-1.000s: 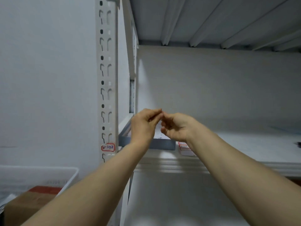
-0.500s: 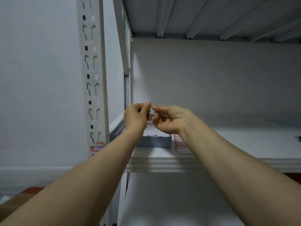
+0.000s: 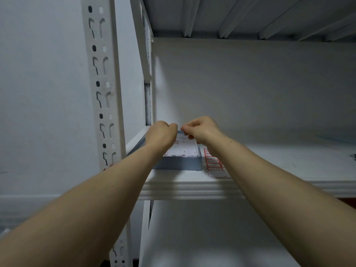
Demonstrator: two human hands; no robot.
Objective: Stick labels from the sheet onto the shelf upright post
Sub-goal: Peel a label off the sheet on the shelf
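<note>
The white slotted upright post [image 3: 105,89] rises at the left. Low on it, a red-bordered label [image 3: 107,167] peeks out beside my left forearm. A label sheet [image 3: 213,163] with red-edged stickers lies on the shelf board [image 3: 289,160], partly under my right forearm. My left hand [image 3: 160,134] and my right hand [image 3: 200,130] hover close together above a grey-blue box [image 3: 183,162], fingertips pinched and nearly touching. What sits between the fingers is too small to make out.
The grey-blue box has a speckled white top and sits at the shelf's left end. The ribbed underside of an upper shelf [image 3: 250,16] spans overhead. A white wall [image 3: 42,93] lies left of the post. A lower shelf [image 3: 202,237] is below.
The view has shifted, so the post sits further left. Both hands stayed over the box with fingertips pinched; they have drawn slightly apart and curled tighter.
</note>
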